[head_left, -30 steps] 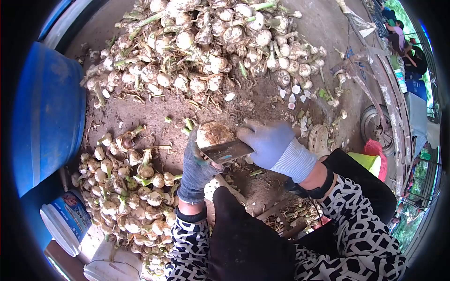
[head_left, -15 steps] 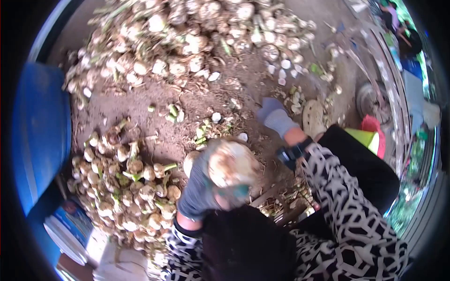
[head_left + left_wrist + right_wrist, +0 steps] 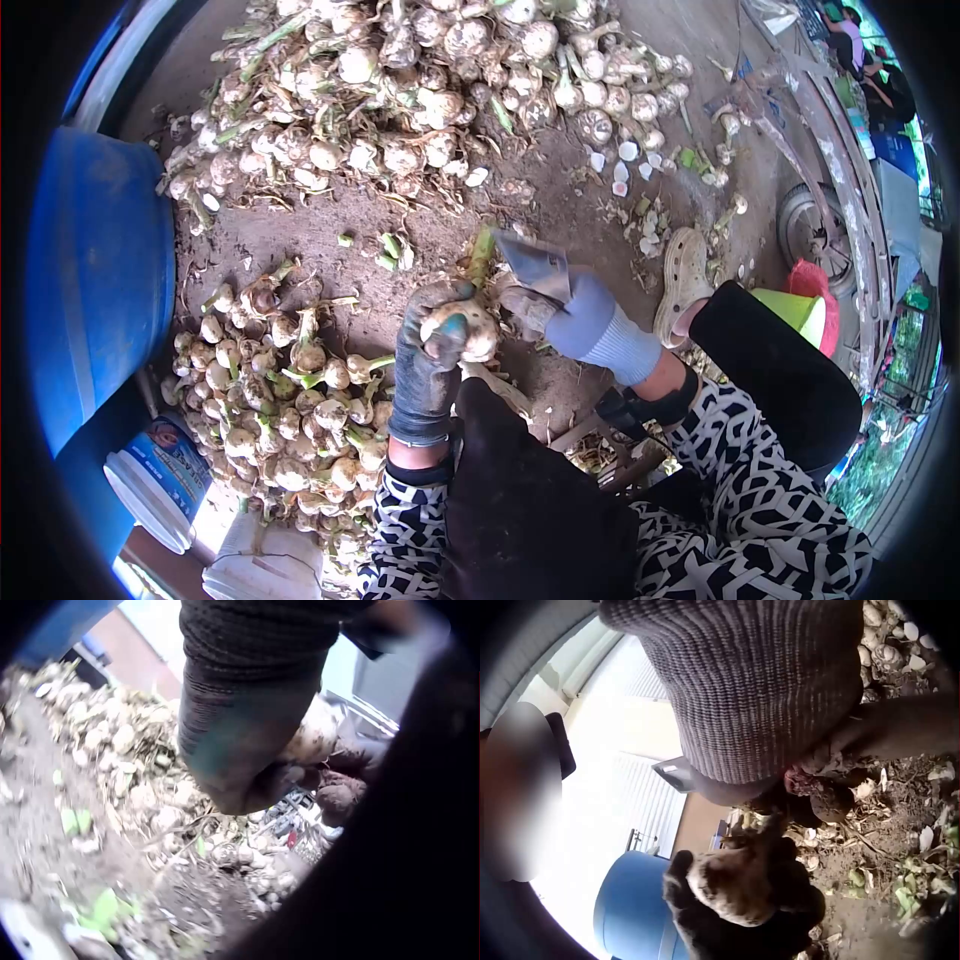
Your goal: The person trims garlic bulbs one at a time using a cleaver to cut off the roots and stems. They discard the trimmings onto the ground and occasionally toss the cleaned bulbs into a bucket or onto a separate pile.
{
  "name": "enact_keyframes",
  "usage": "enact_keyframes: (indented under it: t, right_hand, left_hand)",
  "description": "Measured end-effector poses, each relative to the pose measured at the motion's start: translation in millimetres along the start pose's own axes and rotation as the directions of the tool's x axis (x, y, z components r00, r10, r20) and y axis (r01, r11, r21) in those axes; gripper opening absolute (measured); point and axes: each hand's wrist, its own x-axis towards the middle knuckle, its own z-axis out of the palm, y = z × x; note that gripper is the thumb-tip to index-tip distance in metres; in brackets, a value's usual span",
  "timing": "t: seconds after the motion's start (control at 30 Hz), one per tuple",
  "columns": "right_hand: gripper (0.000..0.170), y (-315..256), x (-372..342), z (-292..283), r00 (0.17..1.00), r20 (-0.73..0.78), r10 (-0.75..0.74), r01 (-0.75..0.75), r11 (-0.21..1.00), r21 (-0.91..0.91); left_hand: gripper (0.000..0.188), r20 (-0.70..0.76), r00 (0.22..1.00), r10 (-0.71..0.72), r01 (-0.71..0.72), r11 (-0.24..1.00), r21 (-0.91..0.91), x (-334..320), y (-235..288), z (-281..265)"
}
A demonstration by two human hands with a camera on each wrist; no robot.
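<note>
In the head view my gloved left hand (image 3: 425, 355) grips a whitish garlic bulb (image 3: 480, 335), its thick green stalk (image 3: 482, 258) pointing away from me. The right wrist view shows the same bulb (image 3: 735, 889) cupped in dark, soiled glove fingers. Just to the right, my right hand (image 3: 570, 310) in a blue-grey glove holds a broad-bladed knife (image 3: 537, 266). Its blade angles up and left, with the tip beside the top of the stalk. The knife's handle is hidden in the fist. In the left wrist view the glove (image 3: 247, 742) covers much of the bulb (image 3: 311, 739).
A big heap of garlic (image 3: 400, 110) spreads across the back, and a smaller pile (image 3: 290, 420) lies at the left. Blue barrel (image 3: 105, 270) and white buckets (image 3: 265, 565) stand on the left. Cut scraps (image 3: 620, 175) dot the floor. A metal cart frame (image 3: 835, 160) is at the right.
Earlier the blade lay across the bulb's brown root end. Then the hands parted and the left lowered a bulb towards me. Now both hands are close again, with the stalk turned outward beside the raised blade.
</note>
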Motion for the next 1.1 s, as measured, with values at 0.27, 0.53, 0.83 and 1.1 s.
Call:
enact_keyframes:
  t: [0.27,0.53,0.83,1.1]
  right_hand:
    - [0.037,54.6,50.7,-13.5,0.933,0.057,0.357,-0.173,0.579,-0.797]
    - [0.022,33.1,230.0,32.8,0.973,0.171,0.155,0.157,0.098,-0.983]
    - [0.040,57.3,89.5,-13.2,0.902,0.386,0.194,0.223,0.555,-0.801]
    - [0.036,92.8,23.5,-49.2,0.979,-0.024,0.201,-0.180,0.814,-0.552]
  left_hand:
    - [0.069,0.053,0.909,0.413,-0.410,0.910,-0.051,-53.7,58.5,-49.9]
    - [0.028,-0.207,0.714,0.669,0.383,-0.125,0.915,-103.0,116.6,-140.1]
    - [0.046,0.193,0.832,0.520,-0.258,0.055,0.965,71.2,31.4,-39.2]
    - [0.067,-0.256,0.955,0.148,0.276,-0.138,0.951,216.3,25.3,2.7]
